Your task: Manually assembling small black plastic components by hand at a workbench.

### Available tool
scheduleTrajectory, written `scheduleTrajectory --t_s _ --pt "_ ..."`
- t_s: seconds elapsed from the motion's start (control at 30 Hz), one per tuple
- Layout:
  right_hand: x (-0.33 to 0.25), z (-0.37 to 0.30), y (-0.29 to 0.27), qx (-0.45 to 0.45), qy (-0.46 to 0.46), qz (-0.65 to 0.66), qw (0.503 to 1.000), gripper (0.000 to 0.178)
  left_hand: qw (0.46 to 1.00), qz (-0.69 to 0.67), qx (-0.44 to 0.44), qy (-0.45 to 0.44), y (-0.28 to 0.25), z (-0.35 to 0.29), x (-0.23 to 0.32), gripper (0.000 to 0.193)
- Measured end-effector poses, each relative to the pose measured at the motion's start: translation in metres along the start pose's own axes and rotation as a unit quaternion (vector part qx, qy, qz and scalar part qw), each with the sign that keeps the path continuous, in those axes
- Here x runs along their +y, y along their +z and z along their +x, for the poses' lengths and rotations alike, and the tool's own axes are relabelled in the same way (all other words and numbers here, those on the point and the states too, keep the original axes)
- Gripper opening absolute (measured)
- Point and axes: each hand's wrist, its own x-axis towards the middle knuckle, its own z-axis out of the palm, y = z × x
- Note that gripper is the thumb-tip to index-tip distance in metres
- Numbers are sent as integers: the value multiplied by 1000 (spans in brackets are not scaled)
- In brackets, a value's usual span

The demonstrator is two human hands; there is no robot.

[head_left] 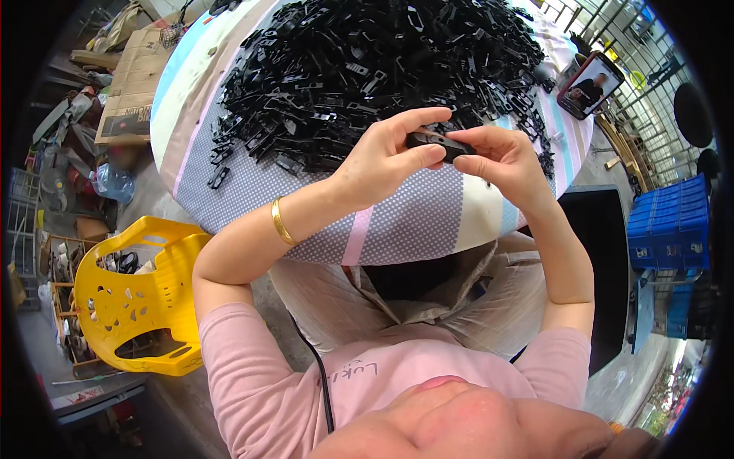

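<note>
Between my two hands, above the near edge of the table, is a small, elongated black plastic part (437, 143). My left hand (394, 151) pinches its left end between thumb and fingers. The right end sits in the thumb and fingertips of my right hand (498, 157). Fingers cover both ends, so its full shape is hidden. Just beyond my hands rises a large heap of similar small black plastic parts (359, 69), many with slots or holes. A few strays, such as one black piece (219, 177), lie at the heap's left edge.
A patterned cloth covers the round table (321, 222). A phone (590, 86) with a lit screen leans at its right edge. To the left are a yellow plastic chair (172, 298), a cardboard box (134, 92) and a clear water jug (113, 183). Blue crates (669, 226) stand at right.
</note>
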Motion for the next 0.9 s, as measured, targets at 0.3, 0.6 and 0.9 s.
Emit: scheduleTrajectory --t_s 0.3,0.6,0.9 --pt "-21 -20 -20 -18 -83 -186 979 21 905 341 111 227 -27 19 21 33" --pt "-19 -22 -15 -313 -52 -290 903 22 599 775 135 151 -126 37 21 28" --pt "36 10 -16 134 -221 -533 806 21 836 416 254 252 -71 30 25 23"
